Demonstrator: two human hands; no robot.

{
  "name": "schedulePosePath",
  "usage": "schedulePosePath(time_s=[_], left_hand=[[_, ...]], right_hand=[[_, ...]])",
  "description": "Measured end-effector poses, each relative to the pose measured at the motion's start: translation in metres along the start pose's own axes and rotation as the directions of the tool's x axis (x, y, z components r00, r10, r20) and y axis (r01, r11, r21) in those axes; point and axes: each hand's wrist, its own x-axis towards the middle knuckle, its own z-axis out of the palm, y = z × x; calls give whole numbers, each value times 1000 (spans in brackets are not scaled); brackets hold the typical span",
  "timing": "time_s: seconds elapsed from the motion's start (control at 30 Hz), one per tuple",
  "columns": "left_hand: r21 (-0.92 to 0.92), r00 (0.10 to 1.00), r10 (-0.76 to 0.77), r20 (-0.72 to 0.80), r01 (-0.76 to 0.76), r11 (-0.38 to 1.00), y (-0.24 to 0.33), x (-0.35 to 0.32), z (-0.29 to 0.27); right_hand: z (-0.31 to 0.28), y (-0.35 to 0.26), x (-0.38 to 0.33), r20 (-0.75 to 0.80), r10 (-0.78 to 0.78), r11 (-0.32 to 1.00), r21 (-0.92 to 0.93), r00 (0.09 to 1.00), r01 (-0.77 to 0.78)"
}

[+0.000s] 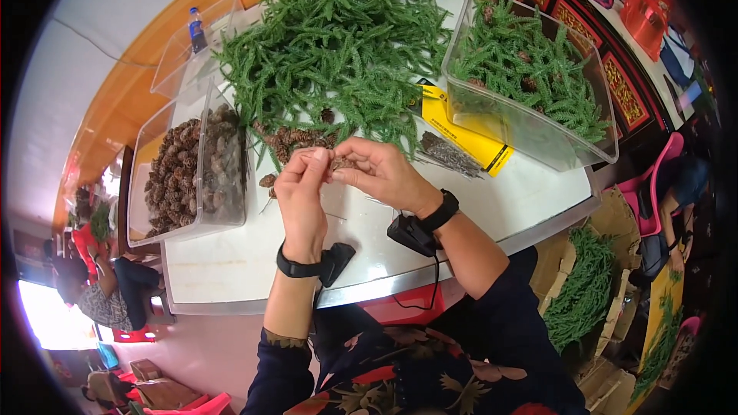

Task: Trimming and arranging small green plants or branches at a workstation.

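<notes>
Over the middle of the white table, my two hands meet at a brown pine cone [344,163]. My right hand [390,177] is closed, with the cone between its thumb and fingers. Fingertips of my left hand [300,194] are pinched together against the cone's left end; what lies between them is too small to tell. Just beyond my hands are a pile of loose pine cones [288,141] and a large heap of green artificial pine sprigs [330,46]. A bundle of thin dark wires [450,154] lies right of my right hand.
At left stands a clear bin of pine cones [181,173], with a bottle [197,29] behind it. A clear bin of green sprigs [530,77] stands far right, beside a yellow package [469,132]. A cardboard box of greenery [582,284] is right of the table. Other people sit on both sides.
</notes>
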Motion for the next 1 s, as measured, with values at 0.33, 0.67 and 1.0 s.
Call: schedulePosePath(time_s=[0.33,0.67,1.0], left_hand=[[-299,863,-487,133,504,810,22,47,10],[-481,972,-183,147,232,845,16,45,-4],[-732,963,-58,265,240,638,-9,13,-31]], right_hand=[[-29,-11,1,-268,-23,998,-58,963,7],[-42,-21,-4,-374,-31,989,120,927,82],[-33,-20,-2,-213,77,986,158,974,-44]])
